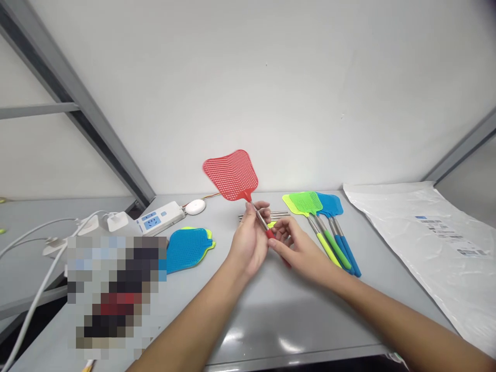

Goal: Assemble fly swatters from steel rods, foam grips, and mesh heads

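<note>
A red fly swatter [232,175] is raised over the middle of the table, its perforated head tilted up to the left. My left hand [250,243] is closed around its metal rod, thumb along the shaft. At the lower end, my right hand [290,240] has its fingers closed on the red grip [269,234]. Behind the hands lie several metal rods [279,214], partly covered by them. To the right are several assembled fly swatters in yellow, green [310,202] and blue [332,204]. Loose blue and yellow swatter heads [189,248] are stacked on the left.
A white power strip [160,218] with plugs and cables stands at the left, beside a round white device [195,206]. A blurred-out patch covers the front left. A white plastic mailing bag [411,237] spreads over the right side. The pale wall [248,93] rises behind the table.
</note>
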Tool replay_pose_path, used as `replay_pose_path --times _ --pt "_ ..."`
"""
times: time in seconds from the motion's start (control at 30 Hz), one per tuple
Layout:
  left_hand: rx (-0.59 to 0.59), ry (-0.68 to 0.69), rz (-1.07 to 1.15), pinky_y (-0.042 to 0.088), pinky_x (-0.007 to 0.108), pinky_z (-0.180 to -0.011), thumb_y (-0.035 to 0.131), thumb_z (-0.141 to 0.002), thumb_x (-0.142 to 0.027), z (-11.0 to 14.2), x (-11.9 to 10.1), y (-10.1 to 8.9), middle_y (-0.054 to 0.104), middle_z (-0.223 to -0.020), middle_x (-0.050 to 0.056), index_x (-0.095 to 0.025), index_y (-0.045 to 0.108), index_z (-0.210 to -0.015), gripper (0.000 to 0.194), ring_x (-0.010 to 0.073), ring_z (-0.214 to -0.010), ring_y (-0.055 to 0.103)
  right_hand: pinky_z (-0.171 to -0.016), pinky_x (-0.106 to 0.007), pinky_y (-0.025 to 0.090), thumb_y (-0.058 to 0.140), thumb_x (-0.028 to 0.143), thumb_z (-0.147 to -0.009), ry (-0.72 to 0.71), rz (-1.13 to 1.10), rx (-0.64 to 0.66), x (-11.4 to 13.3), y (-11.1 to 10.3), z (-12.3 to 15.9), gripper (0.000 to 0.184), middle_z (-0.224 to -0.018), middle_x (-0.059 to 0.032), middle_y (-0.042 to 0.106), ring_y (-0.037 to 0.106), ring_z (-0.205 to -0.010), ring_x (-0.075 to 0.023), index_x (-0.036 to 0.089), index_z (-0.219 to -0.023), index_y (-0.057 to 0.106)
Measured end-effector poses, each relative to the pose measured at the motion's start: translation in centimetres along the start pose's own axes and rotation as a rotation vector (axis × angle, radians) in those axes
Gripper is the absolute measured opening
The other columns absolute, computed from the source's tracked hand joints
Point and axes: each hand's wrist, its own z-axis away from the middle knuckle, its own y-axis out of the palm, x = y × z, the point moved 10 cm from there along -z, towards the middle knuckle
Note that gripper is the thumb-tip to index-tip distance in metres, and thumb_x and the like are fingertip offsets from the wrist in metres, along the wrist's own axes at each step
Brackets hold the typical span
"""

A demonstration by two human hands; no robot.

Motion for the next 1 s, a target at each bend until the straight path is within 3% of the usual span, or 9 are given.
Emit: replay_pose_path --times 0.1,0.2,0.3,0.37,0.53,0.63,0.77,1.0 --pt "-0.011 0.016 -0.046 0.049 0.023 -0.066 0.048 -0.090 -0.052 -0.1 0.0 0.0 0.057 -0.088 0.002 -0.021 0.061 -0.093 0.033 0.0110 -0.072 0.054 -0.064 -0.027 0.043 0.050 0.037 -0.092 0.038 -0.045 0.066 -0.4 1.5 0.4 0.025 -0.083 0.0021 0.057 0.055 -0.071 -0.0131 0.024 -0.111 0.042" --pt "0.010 0.084 -0.213 0.048 0.023 -0.070 0.054 -0.089 -0.049 -0.1 -1.3 0.3 0.061 -0.095 0.004 -0.020 0.064 -0.102 0.033 0.0121 -0.079 0.056 -0.051 -0.024 0.033 0.040 0.037 -0.096 0.025 -0.057 0.096 -0.2 1.9 0.5 0.022 -0.064 0.0071 0.047 0.043 -0.051 -0.0110 0.025 -0.114 0.043" --pt "0.039 0.153 -0.251 0.047 0.025 -0.076 0.057 -0.087 -0.047 0.1 -3.5 0.7 0.064 -0.105 0.007 -0.021 0.061 -0.113 0.037 0.0136 -0.086 0.058 -0.053 -0.026 0.031 0.045 0.038 -0.094 -0.069 0.082 -0.037 0.8 -0.2 0.5 0.022 -0.067 0.0034 0.052 0.045 -0.057 -0.0131 0.024 -0.110 0.051" --pt "0.025 0.187 -0.187 0.048 0.028 -0.079 0.052 -0.088 -0.053 0.3 -4.7 0.6 0.065 -0.109 0.008 -0.020 0.061 -0.110 0.041 0.0145 -0.085 0.060 -0.055 -0.027 0.032 0.047 0.039 -0.093 -0.101 0.170 -0.078 1.2 -1.1 0.5 0.022 -0.070 0.0009 0.056 0.048 -0.060 -0.0146 0.024 -0.106 0.055" --pt "-0.148 0.343 -0.226 0.048 0.029 -0.077 0.053 -0.088 -0.049 0.7 -6.6 -1.2 0.069 -0.104 0.010 -0.016 0.063 -0.103 0.037 0.0127 -0.073 0.061 -0.063 -0.029 0.038 0.044 0.037 -0.095 -0.116 0.281 -0.001 1.1 -0.5 0.7 0.021 -0.084 -0.0035 0.065 0.057 -0.071 -0.0180 0.023 -0.103 0.058" --pt "-0.210 0.387 -0.301 0.047 0.032 -0.082 0.056 -0.088 -0.046 0.7 -6.4 -1.9 0.070 -0.105 0.012 -0.015 0.062 -0.106 0.036 0.0172 -0.087 0.064 -0.068 -0.030 0.041 0.042 0.032 -0.096 -0.141 0.311 0.028 0.9 0.2 1.1 0.021 -0.090 -0.0054 0.067 0.060 -0.077 -0.0198 0.023 -0.103 0.059" --pt "-0.224 0.310 -0.293 0.045 0.036 -0.092 0.053 -0.090 -0.049 0.4 -4.8 -2.3 0.070 -0.107 0.015 -0.014 0.061 -0.111 0.042 0.0228 -0.106 0.062 -0.069 -0.030 0.044 0.043 0.031 -0.095 -0.115 0.291 -0.004 0.5 0.4 1.1 0.021 -0.090 -0.0058 0.069 0.063 -0.079 -0.0213 0.023 -0.102 0.062" --pt "-0.228 0.231 -0.285 0.044 0.039 -0.096 0.053 -0.089 -0.050 -0.4 -4.3 -3.1 0.072 -0.104 0.013 -0.014 0.062 -0.107 0.041 0.0239 -0.106 0.064 -0.070 -0.029 0.047 0.045 0.039 -0.094 0.027 0.167 0.034 -0.5 0.7 0.2 0.026 -0.082 -0.0043 0.068 0.063 -0.087 -0.0233 0.024 -0.090 0.065"
